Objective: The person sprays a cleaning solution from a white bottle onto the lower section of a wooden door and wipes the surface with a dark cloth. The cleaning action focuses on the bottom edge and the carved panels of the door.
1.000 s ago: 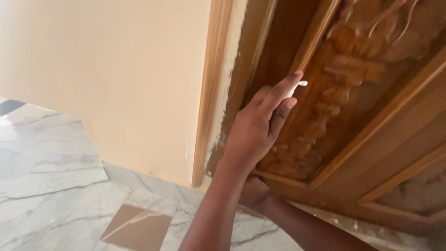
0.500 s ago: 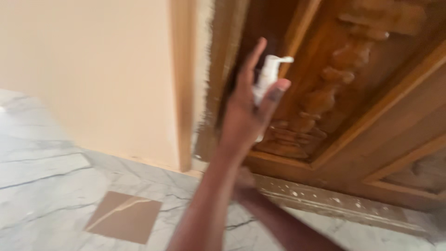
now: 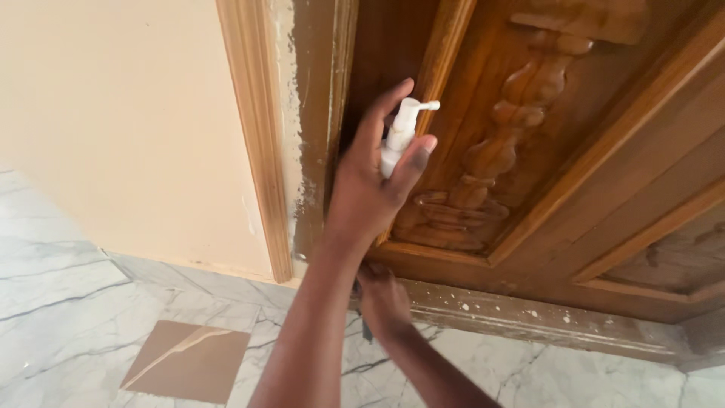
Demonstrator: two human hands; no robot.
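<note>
A small white spray bottle (image 3: 399,140) is being held up against the carved wooden door (image 3: 544,151), at about 12 o'clock from the wrist. Which hand is which cannot be told for certain; the raised one is being read as the left hand (image 3: 370,185). Its grip is being closed round the bottle body: thumb pressed on the near side, fingers wrapped behind, index finger stretched up beside the pump head. The nozzle is being pointed to 3 o'clock, toward the carved panel, so the bottle is probably being kept upright and close for that reason.

The other hand, taken as the right hand (image 3: 384,298), is being kept low at 6 o'clock of the bottle, at the door's bottom rail. Something dark is being pinched or pressed there, but its kind cannot be made out, and how far that grip is open cannot be told. The low position looks like bracing or working at the door edge.

The door frame (image 3: 260,136) is being seen at 9 o'clock of the bottle, with paint smears along it. A cream wall (image 3: 113,113) is lying further left. The marble floor (image 3: 68,302) with a brown inset tile (image 3: 185,361) is being seen at 7 o'clock. White specks are being shown on the threshold strip (image 3: 544,321).
</note>
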